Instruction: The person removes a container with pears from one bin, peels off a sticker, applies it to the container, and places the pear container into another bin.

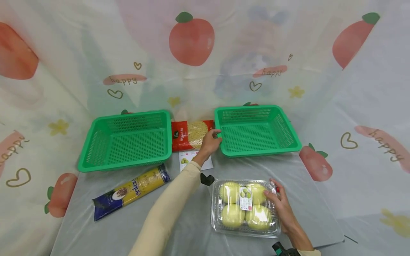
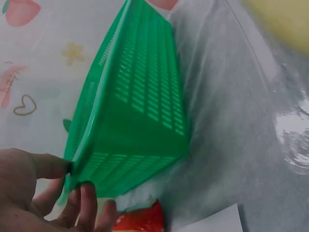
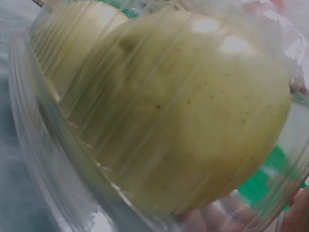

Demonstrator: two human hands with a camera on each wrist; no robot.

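My left hand (image 1: 211, 141) pinches the left rim of the right-hand green plastic basket (image 1: 229, 155). In the left wrist view, the thumb is on one side of that basket's rim (image 2: 91, 130) and the fingers are on the other. Nearer to me, my right hand (image 1: 281, 206) grips the right side of a clear plastic box (image 1: 215, 217) of yellow-green round fruit (image 1: 233, 215) with a label on its lid. One fruit (image 3: 193, 111) fills most of the right wrist view, behind ribbed clear plastic.
Another green basket (image 1: 82, 158) stands on the left. Between the baskets lie a red bag of pasta (image 1: 180, 137) and a white printed card (image 1: 208, 164). A blue and yellow spaghetti pack (image 1: 131, 192) lies at front left. Patterned cloth (image 1: 205, 85) hangs behind.
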